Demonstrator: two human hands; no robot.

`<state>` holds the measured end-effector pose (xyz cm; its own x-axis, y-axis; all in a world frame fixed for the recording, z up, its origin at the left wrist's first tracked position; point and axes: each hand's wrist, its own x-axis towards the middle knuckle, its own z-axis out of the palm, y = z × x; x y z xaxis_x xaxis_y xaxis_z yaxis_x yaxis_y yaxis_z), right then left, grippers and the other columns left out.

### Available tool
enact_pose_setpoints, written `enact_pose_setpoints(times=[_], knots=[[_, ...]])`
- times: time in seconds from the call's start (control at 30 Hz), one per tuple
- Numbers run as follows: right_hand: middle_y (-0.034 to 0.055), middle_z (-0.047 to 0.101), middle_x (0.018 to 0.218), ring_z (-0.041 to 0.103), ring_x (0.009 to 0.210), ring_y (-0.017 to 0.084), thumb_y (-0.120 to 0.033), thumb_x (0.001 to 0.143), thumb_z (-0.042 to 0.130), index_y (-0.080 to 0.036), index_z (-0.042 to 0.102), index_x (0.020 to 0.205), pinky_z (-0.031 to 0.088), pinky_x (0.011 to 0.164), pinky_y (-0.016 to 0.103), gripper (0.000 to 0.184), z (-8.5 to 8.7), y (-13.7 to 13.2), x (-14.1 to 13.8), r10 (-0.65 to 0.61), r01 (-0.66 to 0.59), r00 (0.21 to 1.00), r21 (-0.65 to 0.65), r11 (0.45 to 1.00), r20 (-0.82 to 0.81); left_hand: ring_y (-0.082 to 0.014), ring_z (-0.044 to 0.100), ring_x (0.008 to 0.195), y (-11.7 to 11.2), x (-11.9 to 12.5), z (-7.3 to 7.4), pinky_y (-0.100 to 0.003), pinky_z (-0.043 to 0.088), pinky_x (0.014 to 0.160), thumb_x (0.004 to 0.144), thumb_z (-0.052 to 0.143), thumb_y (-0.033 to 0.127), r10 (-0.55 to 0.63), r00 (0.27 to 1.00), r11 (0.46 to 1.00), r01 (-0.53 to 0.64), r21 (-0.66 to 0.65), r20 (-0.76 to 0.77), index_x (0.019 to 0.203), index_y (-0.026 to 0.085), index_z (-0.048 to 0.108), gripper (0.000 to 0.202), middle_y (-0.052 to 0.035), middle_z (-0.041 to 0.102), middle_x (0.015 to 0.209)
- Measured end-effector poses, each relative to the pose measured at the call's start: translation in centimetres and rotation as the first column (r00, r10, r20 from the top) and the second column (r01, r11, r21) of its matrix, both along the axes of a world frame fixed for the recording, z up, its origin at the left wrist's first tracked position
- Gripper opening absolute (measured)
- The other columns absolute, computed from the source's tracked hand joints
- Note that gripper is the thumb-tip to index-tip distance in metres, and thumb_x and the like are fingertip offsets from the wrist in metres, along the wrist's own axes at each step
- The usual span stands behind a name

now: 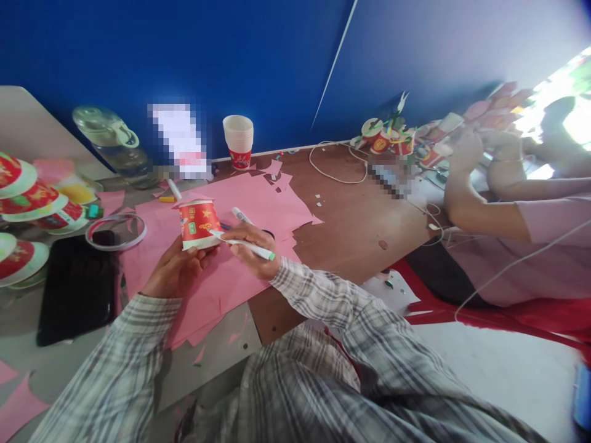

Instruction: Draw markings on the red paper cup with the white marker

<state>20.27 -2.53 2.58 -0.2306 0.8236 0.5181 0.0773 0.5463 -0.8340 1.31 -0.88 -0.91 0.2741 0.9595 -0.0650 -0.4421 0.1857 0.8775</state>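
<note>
My left hand [173,271] is closed around a red and white paper cup [198,224], held upside down over pink paper sheets [277,206]. My right hand [252,249] grips a white marker with a green end [244,244]. The marker's tip touches the cup's side. A second white marker [241,215] lies on the pink paper just behind my right hand.
A stack of paper cups [239,141] stands by the blue wall. Decorated cups [28,203] pile up at the left beside a black tablet [76,286], a tape ring [115,231] and a clear jug [111,141]. Another person's arm [489,203] rests at the right, near more cups [392,138] and white cables.
</note>
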Motion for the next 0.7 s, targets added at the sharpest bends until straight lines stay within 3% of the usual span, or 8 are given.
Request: enact_pose_setpoints(times=[0.2,0.37,0.53,0.7], knots=[[0.0070,0.062,0.090,0.059,0.082,0.013,-0.027,0.085,0.046,-0.013,0.059,0.100,0.052,0.081,0.030,0.024,-0.2,0.0,0.0,-0.021,0.022,0.999,-0.028,0.999,0.030,-0.0309,0.047,0.109,-0.2,0.1,0.2,-0.051,0.034,0.089,0.062,0.063,0.026,0.012,1.000,1.000,-0.012,-0.011,0.027,0.116,0.021,0.048,0.057,-0.0106,0.055,0.116],[0.0065,0.062,0.087,0.060,0.078,0.011,-0.029,0.084,0.045,-0.012,0.060,0.100,0.054,0.077,0.029,0.027,-0.4,0.1,-0.2,-0.032,0.033,0.999,-0.060,0.998,0.020,-0.0283,0.050,0.105,-0.4,0.2,0.5,-0.049,0.035,0.089,0.063,0.061,0.023,0.021,0.999,1.000,-0.020,-0.018,0.042,0.114,0.019,0.049,0.052,-0.0121,0.056,0.113],[-0.0009,0.067,0.091,0.065,0.082,0.011,-0.045,0.084,0.039,-0.016,0.066,0.083,0.051,0.077,0.031,0.040,-0.5,0.1,-0.2,-0.083,0.085,0.996,-0.051,0.995,0.036,-0.0275,0.050,0.104,-0.6,0.6,0.9,-0.048,0.034,0.089,0.063,0.060,0.019,0.034,0.999,0.999,-0.033,-0.030,0.035,0.108,0.019,0.052,0.046,-0.0109,0.058,0.108],[0.0084,0.063,0.092,0.061,0.084,0.013,-0.028,0.087,0.045,-0.013,0.058,0.102,0.054,0.083,0.032,0.026,-0.7,0.1,-0.2,-0.036,0.036,0.999,-0.006,0.999,0.025,-0.0268,0.051,0.102,-0.8,0.7,1.2,-0.046,0.035,0.088,0.065,0.059,0.021,0.062,0.997,0.998,-0.061,-0.027,0.036,0.102,0.018,0.055,0.038,-0.0097,0.060,0.101]])
